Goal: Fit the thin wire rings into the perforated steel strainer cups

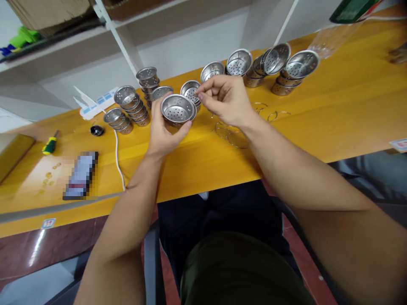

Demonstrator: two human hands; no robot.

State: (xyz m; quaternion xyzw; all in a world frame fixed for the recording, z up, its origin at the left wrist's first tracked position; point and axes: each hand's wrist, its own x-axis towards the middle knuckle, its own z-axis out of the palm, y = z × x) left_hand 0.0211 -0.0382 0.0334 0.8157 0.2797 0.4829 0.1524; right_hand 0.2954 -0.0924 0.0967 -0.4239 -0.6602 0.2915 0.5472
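Note:
My left hand [163,131] is wrapped round a perforated metal strainer cup [178,111], its open top tilted toward me. To its right my right hand [224,99] is closed in a pinch, thumb against fingertips. Whatever lies between those fingertips is too small to make out. Just behind the pinch stands another perforated strainer cup [190,90]. Several thin wire rings [233,135] lie loose on the table below and to the right of my right hand.
Stacks of similar cups [133,103] line the back of the yellow table [197,173], with more stacks [288,78] at right. A clear plastic bottle [332,40] lies beyond them. On the left are a phone [81,176], white cable [117,159], screwdriver [50,144] and power strip [99,103].

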